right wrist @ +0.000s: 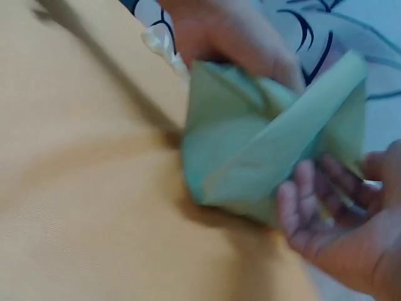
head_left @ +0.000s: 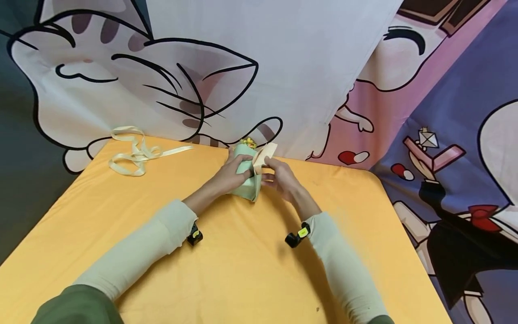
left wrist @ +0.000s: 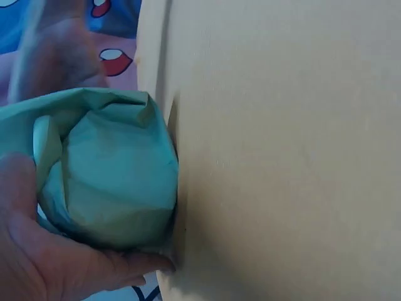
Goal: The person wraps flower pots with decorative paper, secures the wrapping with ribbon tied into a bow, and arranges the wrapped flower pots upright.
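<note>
A small bouquet in light green wrapping paper [head_left: 244,192] lies near the table's far edge, with yellow flowers [head_left: 248,143] peeking out at its far end. My left hand [head_left: 230,175] grips the wrapped bundle from the left, thumb over the top. In the left wrist view the folded, rounded bottom of the paper [left wrist: 119,182] faces the camera. On the right, my right hand [head_left: 286,181] pinches the loose, pale-sided flap [head_left: 265,156] between thumb and fingers. The right wrist view shows the flap's long edge [right wrist: 288,135] crossing the bundle diagonally, with fingertips right at it.
A cream ribbon [head_left: 139,156] lies in loose loops at the table's far left. The yellow cloth-covered table [head_left: 226,270] ends just behind the bouquet, where a hanging cartoon-print curtain [head_left: 307,67] rises. Both wrists wear small black cameras.
</note>
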`<action>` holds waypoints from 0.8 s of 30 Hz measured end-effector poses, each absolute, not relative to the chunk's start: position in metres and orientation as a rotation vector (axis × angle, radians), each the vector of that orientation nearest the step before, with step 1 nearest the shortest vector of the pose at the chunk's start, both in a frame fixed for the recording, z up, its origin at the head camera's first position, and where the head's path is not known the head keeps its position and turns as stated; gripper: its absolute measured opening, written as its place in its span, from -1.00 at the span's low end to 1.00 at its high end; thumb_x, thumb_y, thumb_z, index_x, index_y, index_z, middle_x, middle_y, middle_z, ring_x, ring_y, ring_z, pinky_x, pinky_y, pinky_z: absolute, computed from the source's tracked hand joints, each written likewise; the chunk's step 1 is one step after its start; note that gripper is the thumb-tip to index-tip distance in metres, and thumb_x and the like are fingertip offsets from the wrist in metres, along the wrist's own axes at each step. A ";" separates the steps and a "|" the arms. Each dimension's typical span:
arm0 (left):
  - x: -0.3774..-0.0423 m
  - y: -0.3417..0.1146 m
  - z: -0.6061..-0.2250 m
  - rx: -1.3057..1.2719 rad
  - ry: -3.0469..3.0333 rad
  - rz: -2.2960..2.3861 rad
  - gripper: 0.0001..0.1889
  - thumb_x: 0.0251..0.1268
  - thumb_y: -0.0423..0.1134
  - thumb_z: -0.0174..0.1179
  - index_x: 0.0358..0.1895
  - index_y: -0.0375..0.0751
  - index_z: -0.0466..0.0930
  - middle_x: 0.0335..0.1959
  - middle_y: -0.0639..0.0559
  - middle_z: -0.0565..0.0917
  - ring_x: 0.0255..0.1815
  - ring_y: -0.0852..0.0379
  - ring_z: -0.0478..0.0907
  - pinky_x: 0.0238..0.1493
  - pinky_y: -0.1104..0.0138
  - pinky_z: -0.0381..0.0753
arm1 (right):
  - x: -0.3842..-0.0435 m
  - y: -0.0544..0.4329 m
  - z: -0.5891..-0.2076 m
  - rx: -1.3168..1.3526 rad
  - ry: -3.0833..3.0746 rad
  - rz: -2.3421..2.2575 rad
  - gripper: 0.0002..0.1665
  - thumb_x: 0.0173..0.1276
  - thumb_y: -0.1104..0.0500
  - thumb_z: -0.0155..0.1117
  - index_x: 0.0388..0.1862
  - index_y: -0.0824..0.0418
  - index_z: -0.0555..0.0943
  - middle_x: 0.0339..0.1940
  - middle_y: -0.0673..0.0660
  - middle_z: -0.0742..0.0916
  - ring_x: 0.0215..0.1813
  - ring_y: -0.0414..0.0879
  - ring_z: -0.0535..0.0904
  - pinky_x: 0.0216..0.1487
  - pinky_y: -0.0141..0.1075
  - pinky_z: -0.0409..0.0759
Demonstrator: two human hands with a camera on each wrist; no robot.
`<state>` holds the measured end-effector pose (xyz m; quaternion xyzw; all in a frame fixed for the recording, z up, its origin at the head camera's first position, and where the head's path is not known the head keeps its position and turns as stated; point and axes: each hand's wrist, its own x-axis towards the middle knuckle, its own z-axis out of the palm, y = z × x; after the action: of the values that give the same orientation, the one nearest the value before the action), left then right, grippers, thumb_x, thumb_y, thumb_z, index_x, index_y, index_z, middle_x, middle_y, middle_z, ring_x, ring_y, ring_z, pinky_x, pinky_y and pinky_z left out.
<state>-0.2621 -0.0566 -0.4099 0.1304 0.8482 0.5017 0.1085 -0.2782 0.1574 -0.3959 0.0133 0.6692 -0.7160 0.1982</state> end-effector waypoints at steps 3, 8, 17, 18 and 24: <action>-0.262 -0.062 -0.410 0.409 2.461 1.452 -0.29 0.72 0.01 0.16 0.81 0.10 0.23 0.87 -0.17 -0.66 0.90 -0.52 -0.23 0.79 -0.46 0.04 | -0.279 0.155 -0.420 0.029 1.669 -2.226 -0.53 0.96 -0.14 -0.25 0.32 0.06 0.56 0.11 -0.01 0.60 -0.23 -0.16 0.69 -0.13 -0.31 0.75; -0.260 -0.066 -0.409 0.438 2.418 1.376 -0.01 0.54 0.10 0.41 0.89 0.18 0.05 0.86 -0.16 -0.71 0.90 -0.54 -0.27 0.78 -0.43 0.13 | -0.283 0.149 -0.436 -0.033 1.762 -2.245 -0.61 0.93 -0.07 -0.03 0.47 -0.03 0.61 0.12 -0.03 0.64 -0.19 -0.17 0.70 -0.21 -0.34 0.71; -0.258 -0.070 -0.410 0.466 2.299 1.493 0.20 0.49 -0.11 0.45 0.92 0.22 -0.30 0.83 -0.15 -0.79 0.90 -0.48 -0.54 0.83 -0.44 -0.11 | -0.289 0.130 -0.422 0.003 2.232 -1.657 -0.13 0.71 -0.41 0.21 0.61 0.14 0.25 0.36 0.27 0.61 0.09 0.06 0.69 0.13 -0.08 0.71; -0.258 -0.070 -0.409 0.475 2.267 1.531 0.26 0.51 -0.17 0.44 0.91 0.19 -0.42 0.83 -0.15 -0.79 0.90 -0.44 -0.58 0.84 -0.43 -0.16 | -0.289 0.129 -0.420 0.002 2.241 -1.612 -0.03 0.69 -0.44 0.21 0.69 0.14 0.17 0.47 0.31 0.56 0.25 0.10 0.67 0.30 -0.02 0.69; -0.260 -0.070 -0.407 0.522 2.078 1.730 0.49 0.44 -0.48 0.47 0.81 0.13 -0.80 0.89 -0.25 -0.53 0.90 -0.32 -0.08 0.84 -0.18 0.17 | -0.287 0.123 -0.417 -0.029 2.335 -1.536 0.21 0.53 -0.50 0.34 0.79 0.01 -0.03 0.70 0.39 0.32 0.65 0.21 0.41 0.71 0.08 0.43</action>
<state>-0.2600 -0.0704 -0.4074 0.1860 0.7406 0.6163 0.1927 -0.2871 0.1228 -0.4170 -0.0101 0.8230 -0.5412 0.1725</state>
